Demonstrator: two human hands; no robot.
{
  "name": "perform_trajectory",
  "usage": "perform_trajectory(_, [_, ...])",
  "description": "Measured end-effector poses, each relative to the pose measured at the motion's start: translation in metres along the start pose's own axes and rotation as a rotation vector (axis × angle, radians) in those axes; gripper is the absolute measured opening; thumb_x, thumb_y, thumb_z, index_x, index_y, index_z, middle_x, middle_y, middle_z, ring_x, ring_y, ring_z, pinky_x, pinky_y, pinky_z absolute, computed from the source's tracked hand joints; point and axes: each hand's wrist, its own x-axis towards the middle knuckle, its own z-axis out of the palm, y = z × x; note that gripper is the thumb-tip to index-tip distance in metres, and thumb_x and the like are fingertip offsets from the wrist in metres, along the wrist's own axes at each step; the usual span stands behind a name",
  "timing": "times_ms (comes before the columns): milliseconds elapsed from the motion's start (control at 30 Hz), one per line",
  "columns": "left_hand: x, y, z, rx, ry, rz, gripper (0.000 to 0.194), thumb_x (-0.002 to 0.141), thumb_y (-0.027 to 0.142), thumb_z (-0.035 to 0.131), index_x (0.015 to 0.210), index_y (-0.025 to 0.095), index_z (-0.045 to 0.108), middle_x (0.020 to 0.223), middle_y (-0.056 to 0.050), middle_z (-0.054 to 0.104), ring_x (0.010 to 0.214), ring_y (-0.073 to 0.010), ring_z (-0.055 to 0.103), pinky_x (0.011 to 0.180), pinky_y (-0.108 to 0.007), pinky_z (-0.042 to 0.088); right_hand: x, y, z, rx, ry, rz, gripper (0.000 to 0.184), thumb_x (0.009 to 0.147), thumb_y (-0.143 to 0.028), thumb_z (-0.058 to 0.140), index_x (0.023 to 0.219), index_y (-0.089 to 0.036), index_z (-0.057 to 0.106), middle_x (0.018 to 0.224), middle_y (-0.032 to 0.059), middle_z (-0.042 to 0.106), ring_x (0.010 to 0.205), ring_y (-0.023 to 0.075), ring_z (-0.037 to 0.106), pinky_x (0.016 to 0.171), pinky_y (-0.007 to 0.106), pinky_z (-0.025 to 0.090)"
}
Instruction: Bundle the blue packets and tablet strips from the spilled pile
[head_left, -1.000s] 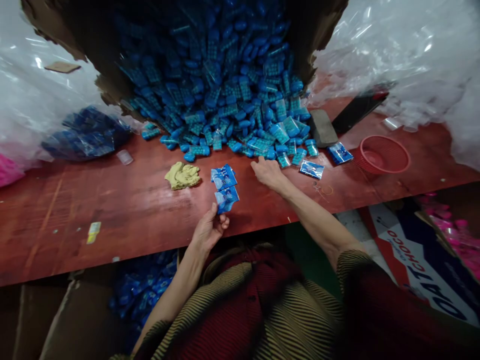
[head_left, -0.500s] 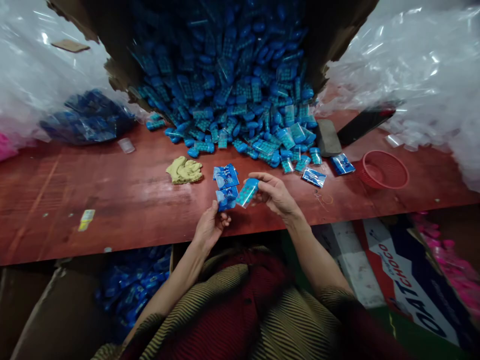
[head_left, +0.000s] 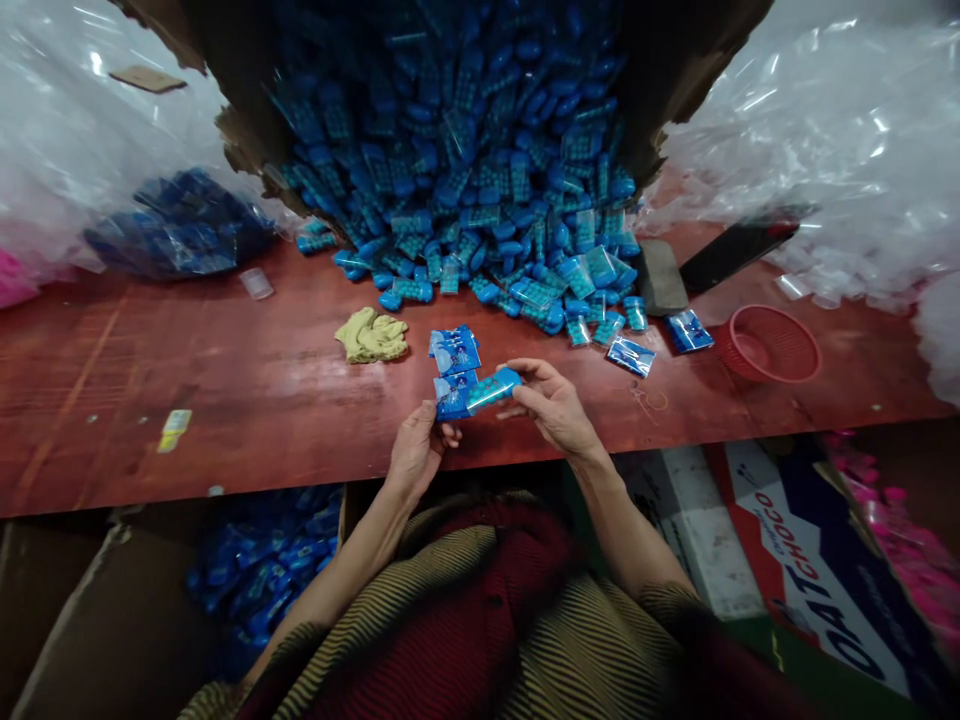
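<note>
Right hand's grip [head_left: 553,402], near the middle of the frame, is closed round the blue end of a see-through container [head_left: 489,390] with turquoise bits inside. Left hand's grip [head_left: 421,442], slightly lower and further left, pinches the lower edge of a printed blue packet [head_left: 450,397] between thumb and fingers. The container's clear end lies against or over the packet's right side; whether any of it is inside the packet cannot be made out. Most of the container shows outside, so this pairing looks, as a judgement, only begun.

Plenty appears to be left. A large heap of similar containers [head_left: 487,215] spills from a torn cardboard box [head_left: 244,140] at the top centre of the frame onto the red bench [head_left: 285,400]. More printed packets [head_left: 455,350] lie just above the held one, beside a yellow-green cloth [head_left: 372,336]. Right of centre, a shiny blue packet [head_left: 630,356] and another blue packet [head_left: 688,331] rest near the red basket [head_left: 795,345]; whether either has anything in it is unclear.

At the lower left, below the bench, many glossy blue packs [head_left: 270,555] are gathered. They could be finished pieces, but they are too dark and blurred to be sure, so how much is already done cannot be judged firmly.
</note>
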Motion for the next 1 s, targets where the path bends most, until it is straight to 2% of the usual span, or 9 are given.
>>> perform_trajectory(200, [0.0,0.009,0.001,0.037,0.021,0.058,0.037,0.064,0.049,0.072,0.064,0.015,0.055,0.045,0.002,0.055,0.044,-0.0111,0.054,0.046,-0.022,0.046,-0.01,0.004,0.001,-0.078,-0.039,-0.064,0.036,0.071,-0.027,0.07,0.104,-0.024,0.057,0.11,0.0035,0.061,0.088,0.0154,0.06,0.068,0.031,0.06])
perform_trajectory(467, [-0.001,0.016,0.001,0.054,0.076,0.104,0.038,0.061,0.048,0.074,0.064,0.015,0.056,0.045,0.003,0.055,0.043,-0.0108,0.054,0.046,-0.023,0.047,-0.018,0.001,0.01,-0.183,0.009,-0.162,0.034,0.071,-0.024,0.069,0.103,-0.024,0.059,0.117,0.0044,0.056,0.091,0.016,0.057,0.072,0.031,0.056])
perform_trajectory(600, [-0.001,0.015,0.004,0.036,0.147,0.132,0.036,0.061,0.045,0.075,0.066,0.015,0.055,0.048,0.005,0.055,0.043,-0.008,0.051,0.047,-0.021,0.047,-0.019,0.015,0.015,-0.18,0.024,-0.156,0.035,0.071,-0.026,0.068,0.104,-0.024,0.057,0.116,0.0054,0.056,0.09,0.017,0.058,0.073,0.032,0.055])
perform_trajectory(667, [0.0,0.014,0.007,-0.017,0.152,0.092,0.035,0.061,0.043,0.076,0.068,0.015,0.055,0.055,0.004,0.059,0.048,-0.0088,0.055,0.049,-0.021,0.049,-0.019,0.029,0.019,-0.219,0.059,-0.179,0.033,0.071,-0.026,0.068,0.102,-0.024,0.057,0.115,0.0054,0.056,0.092,0.018,0.059,0.074,0.034,0.055])
perform_trajectory(767, [0.002,0.013,0.01,-0.114,0.138,-0.035,0.034,0.06,0.039,0.077,0.075,0.016,0.057,0.069,0.001,0.066,0.06,-0.0127,0.063,0.055,-0.025,0.052,-0.022,0.049,0.025,-0.428,0.132,-0.301,0.028,0.074,-0.025,0.067,0.1,-0.027,0.06,0.117,0.0059,0.056,0.104,0.0213,0.056,0.085,0.037,0.051])
perform_trajectory(867, [0.002,0.015,0.011,-0.154,0.118,-0.094,0.031,0.061,0.033,0.078,0.077,0.016,0.058,0.071,0.001,0.067,0.061,-0.0121,0.063,0.056,-0.024,0.052,-0.028,0.059,0.031,-0.596,0.113,-0.41,0.026,0.078,-0.025,0.064,0.103,-0.029,0.061,0.116,0.0059,0.057,0.11,0.0228,0.053,0.098,0.042,0.044])
perform_trajectory(933, [0.002,0.017,0.011,-0.156,0.091,-0.138,0.025,0.065,0.029,0.076,0.076,0.015,0.06,0.068,0.0,0.066,0.057,-0.0101,0.06,0.053,-0.021,0.051,-0.03,0.061,0.035,-0.607,0.071,-0.43,0.025,0.078,-0.025,0.064,0.103,-0.029,0.063,0.113,0.0056,0.058,0.11,0.0227,0.053,0.101,0.043,0.04])
perform_trajectory(1000, [0.001,0.021,0.01,-0.151,0.054,-0.203,0.018,0.069,0.025,0.073,0.076,0.014,0.061,0.069,-0.001,0.066,0.056,-0.0096,0.059,0.052,-0.02,0.05,-0.031,0.059,0.037,-0.547,0.057,-0.379,0.021,0.079,-0.027,0.063,0.1,-0.029,0.064,0.11,0.0051,0.059,0.108,0.0223,0.054,0.1,0.042,0.042])
